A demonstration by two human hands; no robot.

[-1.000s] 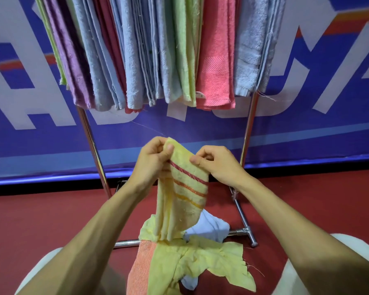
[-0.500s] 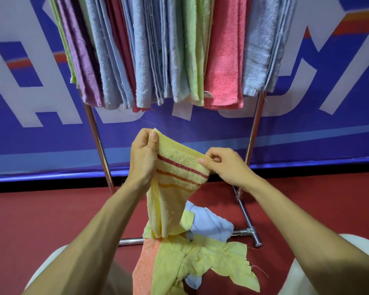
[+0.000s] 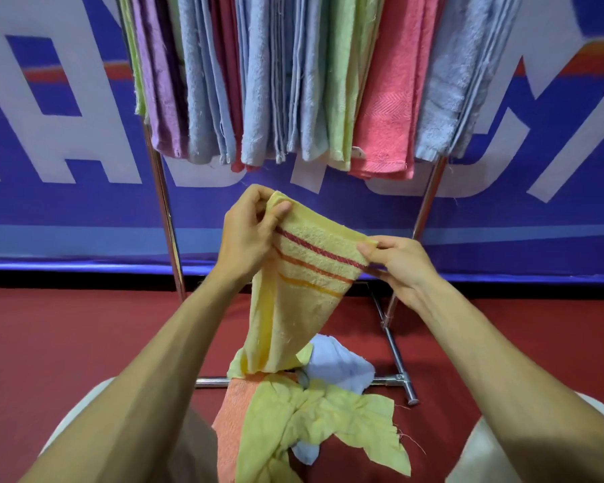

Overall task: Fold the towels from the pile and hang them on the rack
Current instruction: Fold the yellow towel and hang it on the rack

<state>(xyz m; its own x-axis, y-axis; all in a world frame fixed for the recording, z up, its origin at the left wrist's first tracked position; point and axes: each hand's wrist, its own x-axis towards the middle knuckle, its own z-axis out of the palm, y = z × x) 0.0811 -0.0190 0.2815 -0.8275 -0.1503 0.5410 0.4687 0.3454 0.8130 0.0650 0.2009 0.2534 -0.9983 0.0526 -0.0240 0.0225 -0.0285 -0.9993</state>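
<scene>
Centre frame, left hand [image 3: 250, 231] and right hand [image 3: 396, 263] pinch a yellow red-striped terry towel's [image 3: 304, 284] top corners, stretching it flat to fold

left hand [image 3: 246, 233] + right hand [image 3: 400, 264] | pinch striped yellow towel [image 3: 304, 284] top corners

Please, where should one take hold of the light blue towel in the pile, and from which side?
Probably pinch the light blue towel at its raised, crumpled upper part, coming from above and the right. That part lies bare; the pale yellow cloth covers its middle, and the striped yellow towel hangs at its left.
</scene>
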